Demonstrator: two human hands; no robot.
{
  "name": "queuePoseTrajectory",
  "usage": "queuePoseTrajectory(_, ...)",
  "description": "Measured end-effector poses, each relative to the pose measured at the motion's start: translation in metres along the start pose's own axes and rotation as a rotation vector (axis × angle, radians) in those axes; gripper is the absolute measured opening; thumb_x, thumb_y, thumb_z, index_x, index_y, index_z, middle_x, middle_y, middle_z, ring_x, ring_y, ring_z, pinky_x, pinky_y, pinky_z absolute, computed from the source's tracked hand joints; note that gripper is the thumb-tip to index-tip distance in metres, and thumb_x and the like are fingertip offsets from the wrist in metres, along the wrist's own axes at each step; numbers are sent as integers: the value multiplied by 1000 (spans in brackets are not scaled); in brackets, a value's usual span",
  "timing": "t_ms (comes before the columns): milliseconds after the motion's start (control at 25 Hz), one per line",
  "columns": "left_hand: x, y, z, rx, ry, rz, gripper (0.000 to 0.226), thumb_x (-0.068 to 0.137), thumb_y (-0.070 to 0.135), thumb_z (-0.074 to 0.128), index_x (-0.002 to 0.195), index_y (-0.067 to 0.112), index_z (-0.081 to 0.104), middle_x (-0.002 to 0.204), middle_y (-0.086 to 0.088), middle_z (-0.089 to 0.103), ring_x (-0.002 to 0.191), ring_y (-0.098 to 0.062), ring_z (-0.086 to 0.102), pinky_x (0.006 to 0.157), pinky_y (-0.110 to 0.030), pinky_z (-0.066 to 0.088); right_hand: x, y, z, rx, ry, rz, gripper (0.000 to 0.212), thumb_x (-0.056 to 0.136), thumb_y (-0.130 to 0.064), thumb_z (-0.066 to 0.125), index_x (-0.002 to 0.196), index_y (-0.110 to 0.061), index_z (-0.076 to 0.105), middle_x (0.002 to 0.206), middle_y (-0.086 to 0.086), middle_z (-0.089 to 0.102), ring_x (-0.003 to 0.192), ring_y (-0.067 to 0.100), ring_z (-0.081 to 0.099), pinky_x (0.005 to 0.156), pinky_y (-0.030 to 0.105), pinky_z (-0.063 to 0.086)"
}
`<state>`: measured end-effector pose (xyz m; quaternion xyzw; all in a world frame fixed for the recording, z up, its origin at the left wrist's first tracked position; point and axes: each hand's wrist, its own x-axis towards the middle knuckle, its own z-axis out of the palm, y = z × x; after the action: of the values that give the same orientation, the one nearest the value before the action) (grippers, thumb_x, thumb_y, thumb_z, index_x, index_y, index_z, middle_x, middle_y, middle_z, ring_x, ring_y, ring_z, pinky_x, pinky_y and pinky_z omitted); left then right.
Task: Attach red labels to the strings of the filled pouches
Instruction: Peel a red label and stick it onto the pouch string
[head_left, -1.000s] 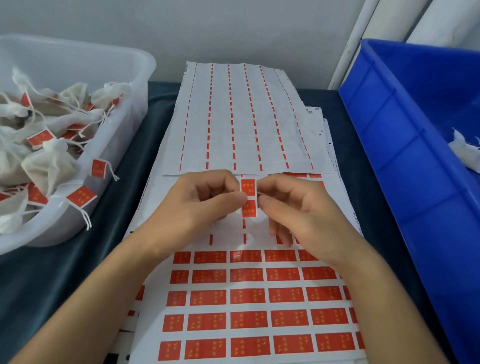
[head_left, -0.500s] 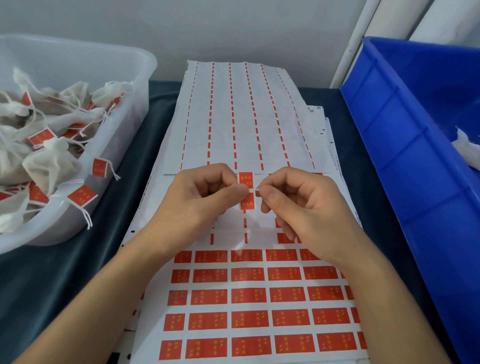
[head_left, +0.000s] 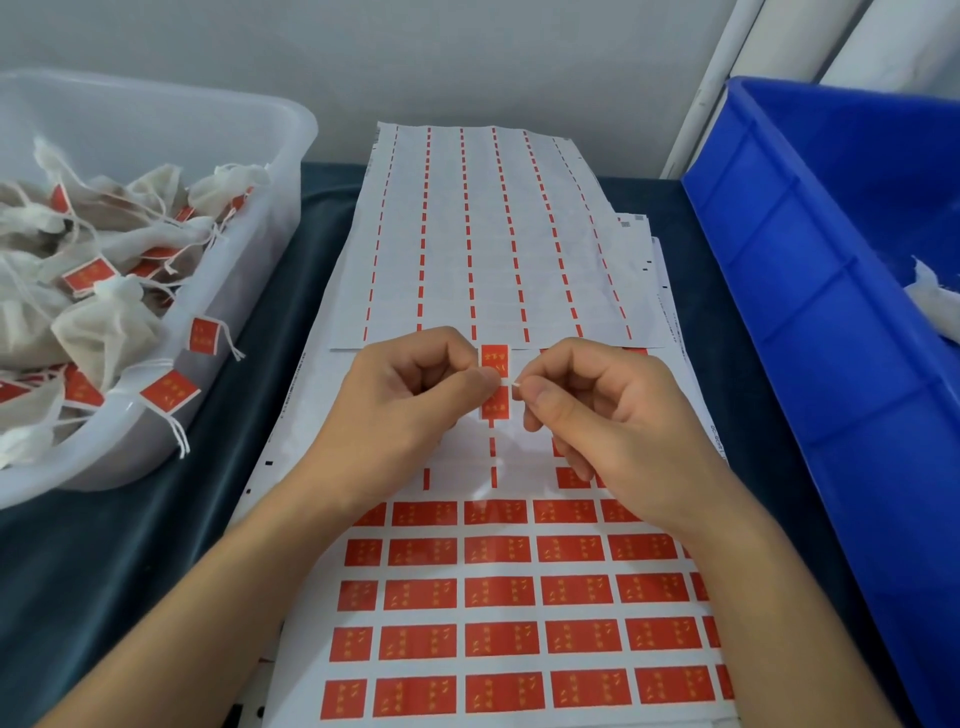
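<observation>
My left hand (head_left: 410, 400) pinches a red label (head_left: 494, 359) that stands upright between my two hands, above the sticker sheet (head_left: 498, 592). My right hand (head_left: 597, 410) has its fingers curled and pinches a thin white string end (head_left: 516, 384) right beside the label's middle. No pouch shows under my hands. Rows of red labels fill the sheet's near half; its far rows are peeled bare.
A clear tub (head_left: 249, 244) at the left holds several filled white pouches with red labels on their strings. A blue crate (head_left: 810, 291) stands at the right with a white pouch (head_left: 935, 301) inside. A used backing sheet (head_left: 488, 234) lies farther back on the dark cloth.
Both hands have drifted slightly away from me with the label. My right thumb and finger have drawn a little apart from the label, and the string end now shows.
</observation>
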<state>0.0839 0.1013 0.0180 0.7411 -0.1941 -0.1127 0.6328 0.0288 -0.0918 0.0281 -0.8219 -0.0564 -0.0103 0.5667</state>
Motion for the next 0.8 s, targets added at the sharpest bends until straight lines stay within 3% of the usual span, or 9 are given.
queuePoseTrajectory(120, 0, -1, 0, 22, 11, 12, 29, 100, 17, 67, 72, 23, 69, 57, 12, 56, 46, -4, 50, 46, -15, 43, 0, 1, 1, -12, 15, 12, 11, 102, -24, 63, 95, -26, 71, 85, -13, 71, 73, 2, 66, 62, 11, 49)
queuePoseTrajectory(320, 1, -3, 1, 27, 3, 20, 27, 102, 12, 65, 76, 17, 68, 57, 15, 56, 46, -1, 51, 46, -13, 42, 2, 3, 1, 1, 99, 41, 19, 97, -46, 57, 100, -34, 72, 98, -17, 73, 80, 2, 65, 66, 15, 50)
queuePoseTrajectory(480, 1, -4, 1, 45, -8, 49, 22, 101, 15, 66, 79, 13, 70, 58, 15, 58, 49, -3, 53, 48, -12, 42, 2, 5, 6, -2, 35, 18, 15, 97, -40, 59, 102, -34, 71, 100, -16, 73, 99, 10, 67, 83, 30, 57)
queuePoseTrajectory(600, 0, -4, 1, 64, -20, 63, 22, 101, 18, 67, 80, 13, 72, 64, 9, 63, 56, -3, 57, 54, -12, 45, 3, 5, 8, -17, 15, -7, 13, 95, -38, 61, 95, -29, 71, 91, -10, 71, 96, 16, 68, 83, 37, 60)
queuePoseTrajectory(800, 0, -3, 0, 188, 19, 50, 20, 93, 39, 67, 78, 27, 74, 68, 1, 67, 59, -15, 60, 54, -16, 47, 4, 9, 6, -52, 34, -17, 9, 98, -33, 63, 92, -30, 70, 89, -12, 71, 94, 13, 68, 80, 27, 60)
